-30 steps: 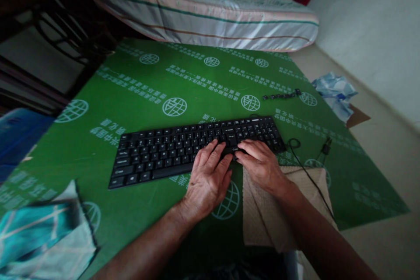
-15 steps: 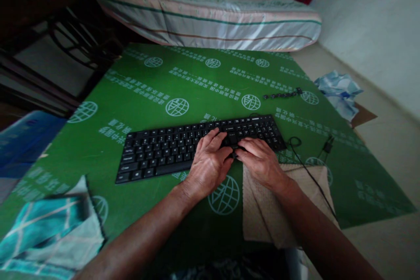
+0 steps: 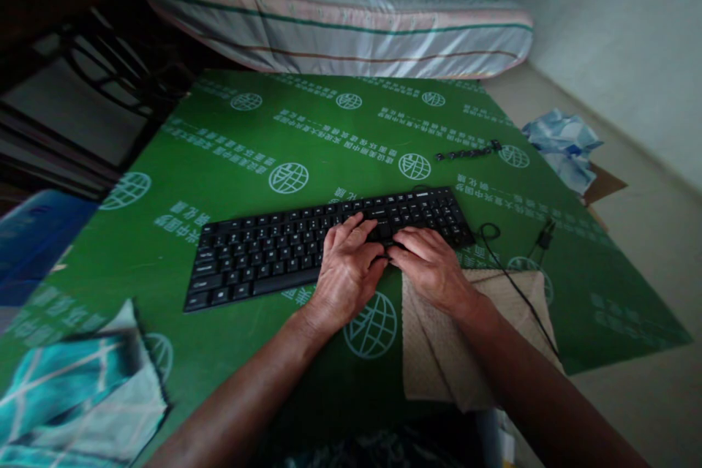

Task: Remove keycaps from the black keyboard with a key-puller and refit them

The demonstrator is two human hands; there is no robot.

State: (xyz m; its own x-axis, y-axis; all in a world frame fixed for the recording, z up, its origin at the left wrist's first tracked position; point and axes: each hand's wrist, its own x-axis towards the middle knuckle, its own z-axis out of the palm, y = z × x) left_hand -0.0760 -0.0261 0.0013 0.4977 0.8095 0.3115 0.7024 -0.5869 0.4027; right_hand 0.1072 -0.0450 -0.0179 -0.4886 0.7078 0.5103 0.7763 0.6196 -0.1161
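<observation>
A black computer keyboard (image 3: pixel 257 256) lies at a slight slant on the green tabletop. My left hand (image 3: pixel 351 263) grips it right of the middle, its fingers over the keys and its thumb bent in at the front edge. Close beside it, my right hand (image 3: pixel 428 263) has its fingers drawn together at the keyboard's front edge, left of the number keys. The fingertips of both hands nearly meet there. Whatever lies between them is hidden. A row of small black pieces that look like keycaps (image 3: pixel 469 153) lies beyond the keyboard on the right.
A beige cloth (image 3: pixel 439 358) lies under my right forearm, with a black cable (image 3: pixel 521 292) across it. At the front left is a teal checked cloth (image 3: pixel 82 395). A bed (image 3: pixel 351 36) stands behind the table (image 3: pixel 219 139), and crumpled plastic (image 3: pixel 564 146) lies beyond its right edge.
The whole view has shifted slightly, so things sit a little further left and higher. Both hands stay at the same spot on the keyboard, with their fingertips slightly closer together.
</observation>
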